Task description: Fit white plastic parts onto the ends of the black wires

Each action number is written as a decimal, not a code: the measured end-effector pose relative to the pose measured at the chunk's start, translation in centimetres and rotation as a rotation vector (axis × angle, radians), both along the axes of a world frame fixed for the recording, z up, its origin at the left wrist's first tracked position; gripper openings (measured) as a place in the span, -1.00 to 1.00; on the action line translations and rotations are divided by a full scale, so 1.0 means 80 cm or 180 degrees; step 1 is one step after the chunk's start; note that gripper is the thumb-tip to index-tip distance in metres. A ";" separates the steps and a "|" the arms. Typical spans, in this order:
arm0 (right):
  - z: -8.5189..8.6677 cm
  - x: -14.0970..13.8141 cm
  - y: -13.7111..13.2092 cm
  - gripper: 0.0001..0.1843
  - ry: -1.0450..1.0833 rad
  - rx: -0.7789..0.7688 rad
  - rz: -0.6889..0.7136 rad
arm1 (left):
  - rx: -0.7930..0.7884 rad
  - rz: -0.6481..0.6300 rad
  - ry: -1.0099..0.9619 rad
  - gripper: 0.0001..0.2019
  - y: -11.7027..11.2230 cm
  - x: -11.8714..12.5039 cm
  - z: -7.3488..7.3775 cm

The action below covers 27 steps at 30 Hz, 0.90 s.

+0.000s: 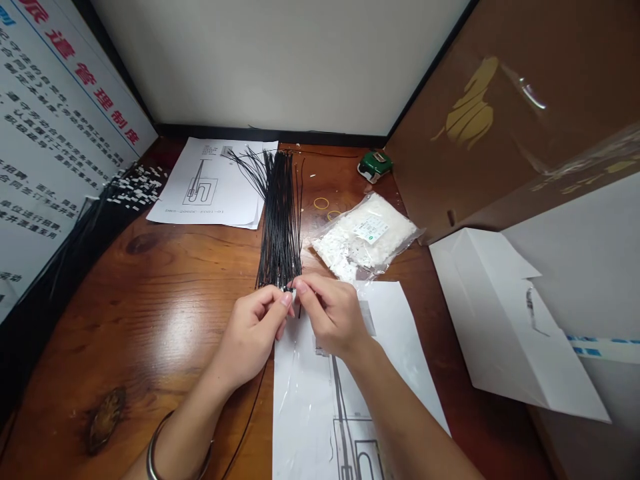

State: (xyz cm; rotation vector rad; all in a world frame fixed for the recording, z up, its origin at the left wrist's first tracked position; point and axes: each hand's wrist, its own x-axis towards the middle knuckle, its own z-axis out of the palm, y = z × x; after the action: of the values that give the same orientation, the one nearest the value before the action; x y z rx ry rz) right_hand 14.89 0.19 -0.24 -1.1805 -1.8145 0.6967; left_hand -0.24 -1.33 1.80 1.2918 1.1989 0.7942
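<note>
My left hand (260, 330) and my right hand (333, 317) meet just in front of a bundle of black wires (280, 213). Thumb and forefinger of each are pinched together on a thin black wire, whose dark tip shows between the fingertips. Fingers cover most of what is held, so any small part on the wire's end cannot be made out. From below my left hand a loose black wire (249, 420) trails toward the near edge. Under my right hand lies a printed drawing sheet (400, 347) in clear plastic.
A clear bag of small white pieces (367, 233) lies right of the bundle, near yellow rubber bands (321, 203) and a green tape measure (375, 165). Another drawing sheet (205, 193) and scattered white connectors (137, 187) are at left. A white box (500, 313) stands at right.
</note>
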 end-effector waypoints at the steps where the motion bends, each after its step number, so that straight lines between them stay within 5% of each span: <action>1: 0.000 0.001 0.000 -0.70 -0.0007 0.0005 0.0183 | 0.0014 0.0007 -0.0014 -0.68 0.000 0.000 0.000; 5: 0.000 0.003 -0.002 -0.66 -0.0189 -0.0110 0.0437 | 0.0033 0.0001 -0.0070 -0.67 0.000 -0.001 -0.001; 14: -0.006 -0.002 -0.001 -0.74 -0.0208 0.0015 -0.0322 | -0.0069 0.0008 -0.0018 -0.68 -0.001 0.000 -0.001; 16: -0.008 -0.003 -0.001 -0.80 -0.0012 0.0202 -0.0735 | -0.0079 0.0006 0.0025 -0.68 -0.001 -0.001 -0.001; 20: -0.011 0.001 0.005 -0.87 0.0180 0.0816 -0.2266 | -0.0036 0.0010 0.0117 -0.67 -0.001 -0.001 -0.001; 23: -0.011 0.006 0.011 -0.82 -0.0161 0.0538 -0.2894 | -0.0046 0.0043 0.0123 -0.69 -0.001 -0.001 -0.001; 27: -0.011 0.012 0.015 -0.72 -0.0435 -0.0170 -0.3052 | -0.0111 0.0099 0.0036 -0.71 -0.001 0.001 0.000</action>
State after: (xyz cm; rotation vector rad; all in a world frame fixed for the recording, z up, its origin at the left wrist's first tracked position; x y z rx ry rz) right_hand 15.83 1.37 -1.11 -1.9357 -1.1024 0.0991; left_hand -0.17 -1.41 1.80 1.2535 1.2393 0.7862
